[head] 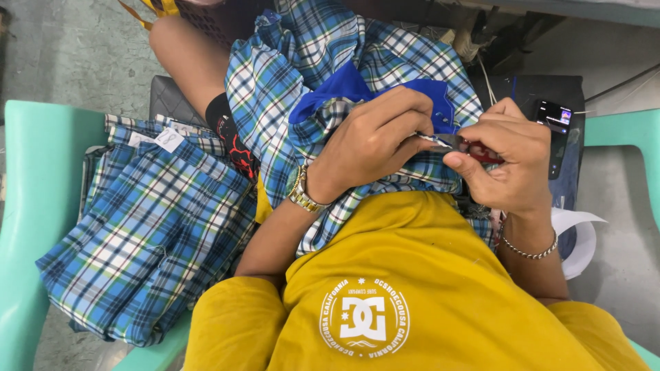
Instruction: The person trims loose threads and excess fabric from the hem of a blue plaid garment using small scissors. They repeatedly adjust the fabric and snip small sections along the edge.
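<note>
From the head view, you are looking down past your yellow shirt [405,275] at a plaid garment [309,62] bunched in your lap, its blue lining [344,86] turned outward at the top. Your left hand [375,141] is closed on a fold of the garment, fingers curled over the blue edge, a gold watch [301,192] on the wrist. Your right hand [505,161] sits just beside it, touching the cloth, pinching small red-handled snips [467,148] whose metal tip points toward the left fingers. A chain bracelet [529,251] circles the right wrist. The garment lies beneath and between both hands. To your left, a stack of folded plaid pieces [151,233] rests on a green chair [34,178], well apart from the hands. A small dark device [555,117] with a lit screen lies beyond the right hand.
</note>
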